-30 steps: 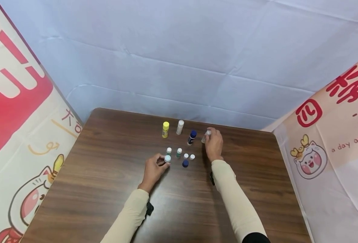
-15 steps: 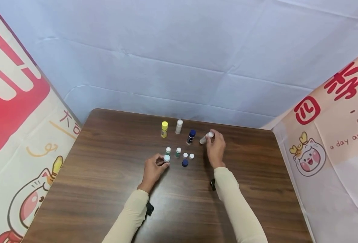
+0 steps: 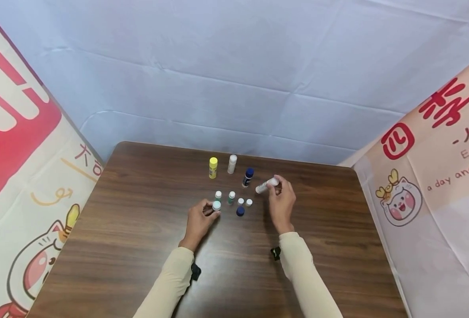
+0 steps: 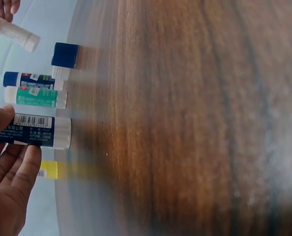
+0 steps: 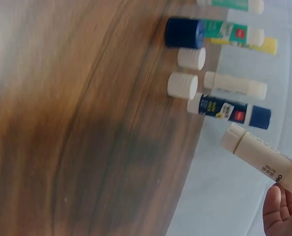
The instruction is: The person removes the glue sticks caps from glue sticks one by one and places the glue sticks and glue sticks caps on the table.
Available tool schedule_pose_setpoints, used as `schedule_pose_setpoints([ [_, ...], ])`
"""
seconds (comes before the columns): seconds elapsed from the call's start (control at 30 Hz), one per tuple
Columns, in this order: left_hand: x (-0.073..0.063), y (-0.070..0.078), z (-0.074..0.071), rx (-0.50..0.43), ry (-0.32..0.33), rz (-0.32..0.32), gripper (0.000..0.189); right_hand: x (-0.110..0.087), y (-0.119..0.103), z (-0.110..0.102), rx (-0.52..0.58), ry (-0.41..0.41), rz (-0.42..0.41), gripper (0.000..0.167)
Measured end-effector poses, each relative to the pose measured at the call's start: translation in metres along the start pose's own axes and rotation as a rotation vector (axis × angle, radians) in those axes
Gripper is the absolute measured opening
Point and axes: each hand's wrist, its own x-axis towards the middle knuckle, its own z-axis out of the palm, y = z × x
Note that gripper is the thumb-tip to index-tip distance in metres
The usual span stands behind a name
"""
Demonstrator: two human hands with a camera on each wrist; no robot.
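My left hand pinches a navy-labelled glue stick between thumb and fingers. It stands upright on the table, its pale top showing in the head view. My right hand grips a white glue stick by its capped end; the stick is tilted, its base pointing left and away from the palm. Between the hands sit a navy cap and two small white caps. Two green glue sticks stand just beyond the left hand's stick.
Farther back on the brown table stand a yellow glue stick, a white one and a navy-capped one. The navy-capped one is closest to my right hand's stick. A pale cloth wall rises behind the table.
My right hand has tipped the white glue stick from nearly upright to a strong slant and drawn slightly toward me. The left hand keeps its hold in place.
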Motion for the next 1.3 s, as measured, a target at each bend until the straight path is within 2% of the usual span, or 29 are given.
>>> schedule_pose_setpoints([
  [0.23,-0.001,0.000,0.001,0.023,0.000,0.016,0.025,-0.020,-0.018,-0.006,0.079,-0.002,0.015,0.035],
  [0.43,-0.003,0.001,0.000,0.051,-0.006,0.011,0.031,-0.036,-0.029,-0.006,0.104,-0.010,0.018,0.035],
  [0.67,-0.010,0.007,-0.007,0.077,0.072,0.037,0.054,-0.049,-0.036,-0.006,0.164,-0.038,0.045,0.033],
  [0.77,-0.015,0.011,-0.011,0.077,0.131,0.089,0.054,-0.053,-0.050,-0.011,0.207,-0.050,0.065,0.031],
  [0.87,-0.017,0.018,-0.016,0.085,0.198,0.192,0.050,-0.056,-0.064,-0.015,0.254,-0.081,0.118,0.030],
  [0.97,-0.018,0.029,-0.020,0.097,0.234,0.307,0.045,-0.059,-0.078,-0.020,0.319,-0.126,0.197,0.030],
  [1.1,-0.021,0.045,-0.018,0.105,0.209,0.405,0.042,-0.064,-0.087,-0.021,0.392,-0.154,0.256,0.028],
  [1.3,-0.029,0.057,-0.005,0.192,0.104,0.470,0.043,-0.075,-0.093,-0.016,0.420,-0.193,0.331,0.027],
])
